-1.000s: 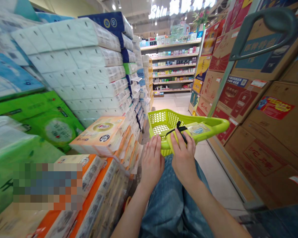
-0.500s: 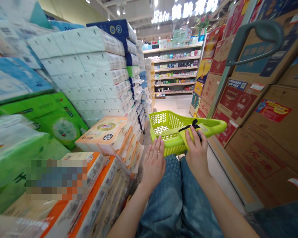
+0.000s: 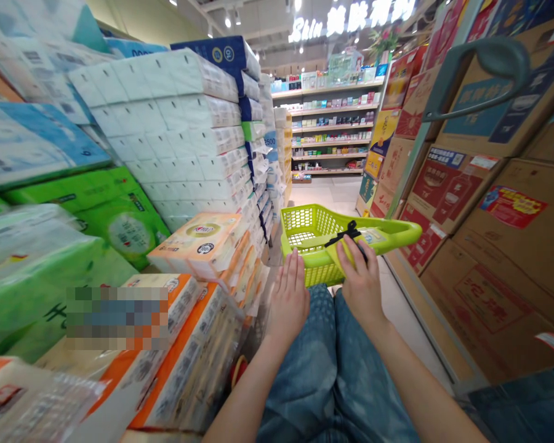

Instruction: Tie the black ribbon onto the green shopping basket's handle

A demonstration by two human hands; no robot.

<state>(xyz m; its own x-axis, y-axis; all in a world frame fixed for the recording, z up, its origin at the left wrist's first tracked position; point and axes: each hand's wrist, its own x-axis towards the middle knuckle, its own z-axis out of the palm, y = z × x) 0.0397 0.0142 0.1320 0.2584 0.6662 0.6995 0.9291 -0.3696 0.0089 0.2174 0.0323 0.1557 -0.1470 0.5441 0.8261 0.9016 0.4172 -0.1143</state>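
Note:
A lime-green plastic shopping basket with perforated sides sits in front of my knees, its handle reaching to the right. My left hand lies against the basket's near left rim, fingers straight and side by side, holding nothing. At the near side of the basket, my right hand has its fingers bent over a flat yellow item with a black cord. Something dark shows beside those fingers, but I cannot make out what it is. The thumb and part of the yellow item are hidden.
Stacked tissue packs rise on the left, with orange-edged packs close to my left forearm. Cardboard cartons line the right side, near a grey trolley handle. Stocked shelves stand beyond the aisle floor.
The left-hand stacks and far shelves sit slightly further right in view. My right hand, the black cord and the yellow item have shifted a little left; my left hand remains by the rim.

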